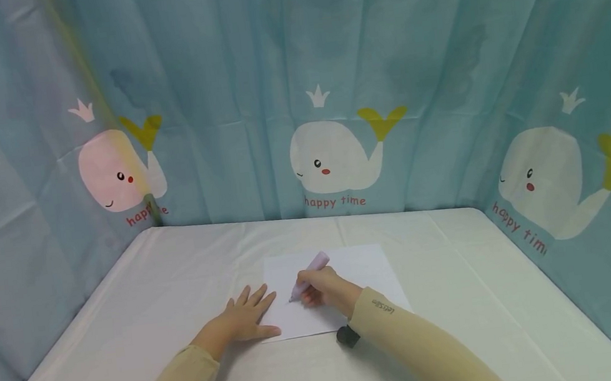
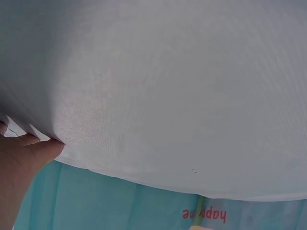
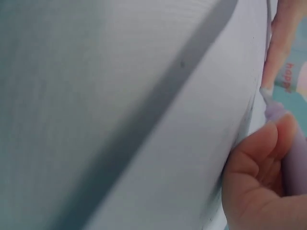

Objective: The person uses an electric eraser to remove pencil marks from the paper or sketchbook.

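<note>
A sheet of white paper lies on the white-covered table. My left hand rests at its left edge, fingers spread, with the thumb and fingertips at the paper's border. In the left wrist view, part of that hand shows at the left, touching the white surface. My right hand pinches a lilac marker, tilted with its tip down at the paper. Faint marks by the tip are too small to read. The right wrist view shows the marker between thumb and fingers.
A small black object sits beneath the right forearm, near the paper's lower edge. White cloth covers the table. Behind and at both sides hangs a blue curtain with printed whales.
</note>
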`<action>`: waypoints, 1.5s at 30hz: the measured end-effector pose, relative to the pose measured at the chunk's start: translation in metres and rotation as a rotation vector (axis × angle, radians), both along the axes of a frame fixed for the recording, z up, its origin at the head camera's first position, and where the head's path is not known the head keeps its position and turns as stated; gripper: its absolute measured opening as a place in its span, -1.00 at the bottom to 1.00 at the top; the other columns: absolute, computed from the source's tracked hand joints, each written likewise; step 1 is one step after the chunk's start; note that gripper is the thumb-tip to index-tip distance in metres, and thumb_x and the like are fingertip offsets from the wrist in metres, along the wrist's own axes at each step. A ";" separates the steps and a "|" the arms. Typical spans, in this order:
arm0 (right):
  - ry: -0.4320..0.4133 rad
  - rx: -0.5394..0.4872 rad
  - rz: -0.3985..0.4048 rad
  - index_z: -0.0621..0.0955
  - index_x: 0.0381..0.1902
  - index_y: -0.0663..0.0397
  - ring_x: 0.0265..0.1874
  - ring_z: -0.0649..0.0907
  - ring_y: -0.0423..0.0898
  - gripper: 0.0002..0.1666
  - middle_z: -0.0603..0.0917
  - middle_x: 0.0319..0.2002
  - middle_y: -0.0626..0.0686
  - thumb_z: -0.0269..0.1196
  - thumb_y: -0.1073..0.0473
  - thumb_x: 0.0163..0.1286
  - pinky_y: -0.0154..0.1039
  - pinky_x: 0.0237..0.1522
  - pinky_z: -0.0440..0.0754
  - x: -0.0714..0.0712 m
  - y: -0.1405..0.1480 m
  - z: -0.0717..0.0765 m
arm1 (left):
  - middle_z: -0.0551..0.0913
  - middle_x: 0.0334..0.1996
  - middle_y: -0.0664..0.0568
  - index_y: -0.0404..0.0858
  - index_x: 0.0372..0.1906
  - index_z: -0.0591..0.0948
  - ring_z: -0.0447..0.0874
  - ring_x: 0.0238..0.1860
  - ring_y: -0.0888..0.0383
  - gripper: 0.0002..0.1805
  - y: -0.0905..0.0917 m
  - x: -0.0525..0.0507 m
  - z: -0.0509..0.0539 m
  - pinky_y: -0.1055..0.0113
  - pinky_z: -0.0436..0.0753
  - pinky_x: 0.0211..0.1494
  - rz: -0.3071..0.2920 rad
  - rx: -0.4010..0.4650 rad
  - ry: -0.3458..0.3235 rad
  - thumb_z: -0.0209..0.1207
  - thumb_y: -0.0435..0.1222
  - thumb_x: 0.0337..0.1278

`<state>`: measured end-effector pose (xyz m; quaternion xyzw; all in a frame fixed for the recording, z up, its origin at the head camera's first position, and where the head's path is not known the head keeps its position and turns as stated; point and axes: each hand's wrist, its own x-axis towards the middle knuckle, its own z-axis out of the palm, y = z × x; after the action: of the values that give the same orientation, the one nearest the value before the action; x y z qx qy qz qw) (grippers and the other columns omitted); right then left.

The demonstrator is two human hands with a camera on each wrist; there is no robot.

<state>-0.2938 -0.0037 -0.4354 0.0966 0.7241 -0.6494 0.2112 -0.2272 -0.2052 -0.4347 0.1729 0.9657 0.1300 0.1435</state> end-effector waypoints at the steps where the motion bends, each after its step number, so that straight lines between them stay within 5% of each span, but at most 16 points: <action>1: 0.001 0.008 -0.006 0.50 -0.28 0.28 -0.74 0.52 -0.18 -0.74 0.56 -0.64 0.06 0.25 0.28 0.06 -0.38 -0.63 0.55 0.000 0.000 0.000 | 0.03 0.50 -0.25 -0.28 0.47 0.21 -0.18 0.45 -0.42 -0.03 0.000 0.000 0.000 -0.43 -0.05 0.30 -0.001 0.001 0.001 0.17 0.23 0.11; 32: 0.011 -0.030 0.068 0.53 -0.34 0.24 -0.73 0.52 -0.18 -0.84 0.56 -0.66 0.04 0.23 0.27 0.11 -0.38 -0.62 0.53 0.001 0.001 0.002 | 0.01 0.50 -0.25 -0.26 0.48 0.20 -0.19 0.45 -0.43 -0.04 -0.002 -0.002 -0.002 -0.44 -0.05 0.30 -0.003 0.002 -0.005 0.16 0.23 0.13; 45: 0.019 -0.009 -0.029 0.49 -0.28 0.27 -0.77 0.49 -0.21 -0.75 0.53 -0.68 0.04 0.27 0.31 0.08 -0.43 -0.68 0.47 0.000 -0.005 -0.001 | 0.02 0.50 -0.24 -0.25 0.48 0.20 -0.19 0.45 -0.42 -0.03 -0.001 -0.001 -0.001 -0.44 -0.04 0.30 -0.004 -0.008 -0.001 0.16 0.24 0.12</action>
<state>-0.2941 -0.0087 -0.4363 0.1000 0.7216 -0.6566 0.1953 -0.2285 -0.2061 -0.4361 0.1742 0.9658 0.1259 0.1449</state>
